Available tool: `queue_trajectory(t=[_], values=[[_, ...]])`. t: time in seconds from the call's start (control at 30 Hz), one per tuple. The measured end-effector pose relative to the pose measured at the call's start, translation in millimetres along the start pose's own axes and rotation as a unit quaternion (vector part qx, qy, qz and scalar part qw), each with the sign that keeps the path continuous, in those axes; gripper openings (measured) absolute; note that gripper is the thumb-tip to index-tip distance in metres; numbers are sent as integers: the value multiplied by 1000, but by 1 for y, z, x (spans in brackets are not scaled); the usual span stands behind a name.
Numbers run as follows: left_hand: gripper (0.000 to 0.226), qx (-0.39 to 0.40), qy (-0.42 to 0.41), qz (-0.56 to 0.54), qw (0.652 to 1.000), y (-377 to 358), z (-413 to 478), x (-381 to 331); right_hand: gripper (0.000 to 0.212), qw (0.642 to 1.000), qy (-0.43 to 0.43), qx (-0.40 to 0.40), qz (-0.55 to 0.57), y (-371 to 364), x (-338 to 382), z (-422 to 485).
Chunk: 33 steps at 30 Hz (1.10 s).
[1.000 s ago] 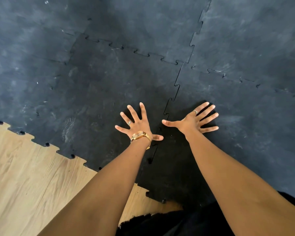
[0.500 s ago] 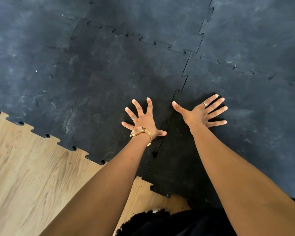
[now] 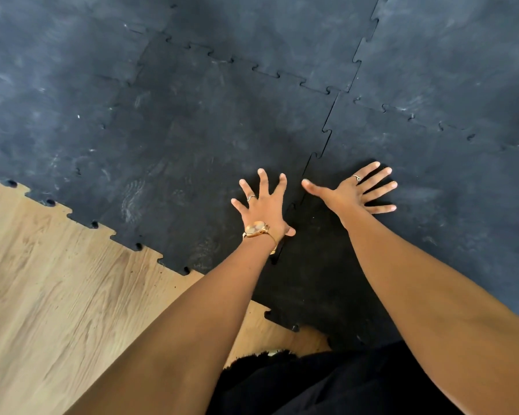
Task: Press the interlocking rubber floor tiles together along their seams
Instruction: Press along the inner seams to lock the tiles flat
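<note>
Far left, pale wood-grain plank flooring lies bare, and the jagged, toothed edge of the dark matting runs diagonally across it. Next over, a black interlocking rubber floor tile, scuffed with chalky grey marks, takes up the middle-left of the view. On its right portion sits the left hand, palm down, fingers splayed wide apart, holding nothing, thumb tip reaching toward the join. A gold wristwatch circles that wrist and a thin ring shows on one finger.

Right beside the thumb runs the puzzle-toothed seam, zigzagging up and away between the two hands; it shows as a dark line here, though whether it is fully seated I cannot tell. Across it lies a second black rubber tile, and the right hand is flat on it, fingers fanned out and empty, thumb pointing back toward the seam, a small silver ring on one finger. The two hands lie near each other, one either side of the join, not touching. Farther back, more tiles meet at a four-way corner. Bottom right, dark black clothing fills the frame edge.
</note>
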<state>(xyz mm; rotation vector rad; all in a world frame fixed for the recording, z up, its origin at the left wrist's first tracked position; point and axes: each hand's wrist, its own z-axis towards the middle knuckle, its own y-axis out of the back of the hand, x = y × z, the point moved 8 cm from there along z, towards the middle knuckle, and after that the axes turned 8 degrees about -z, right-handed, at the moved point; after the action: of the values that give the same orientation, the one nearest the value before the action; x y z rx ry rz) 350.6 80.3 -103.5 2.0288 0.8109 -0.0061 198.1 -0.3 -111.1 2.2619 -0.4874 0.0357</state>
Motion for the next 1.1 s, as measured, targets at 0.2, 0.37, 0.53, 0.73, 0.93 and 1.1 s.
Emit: queue_trajectory(t=[0.2, 0.37, 0.53, 0.73, 0.93, 1.1], values=[[143, 99, -103, 17, 990, -11, -33, 48, 174, 979, 92, 105, -151, -38, -32, -49], [139, 25, -73, 92, 993, -24, -40, 41, 178, 977, 84, 89, -173, -60, -31, -62], [126, -17, -53, 65, 996, -27, -42, 36, 178, 980, 80, 66, -168, -57, -29, -63], [137, -28, -26, 35, 999, -17, -50, 62, 178, 979, 87, 81, -166, -56, -29, -65], [145, 0, -3, 44, 999, -25, -42, 66, 180, 971, 110, 113, -178, -61, -34, -56], [139, -47, 55, -4, 997, -30, -47, 54, 180, 975, 102, 96, -170, -64, -35, -52]])
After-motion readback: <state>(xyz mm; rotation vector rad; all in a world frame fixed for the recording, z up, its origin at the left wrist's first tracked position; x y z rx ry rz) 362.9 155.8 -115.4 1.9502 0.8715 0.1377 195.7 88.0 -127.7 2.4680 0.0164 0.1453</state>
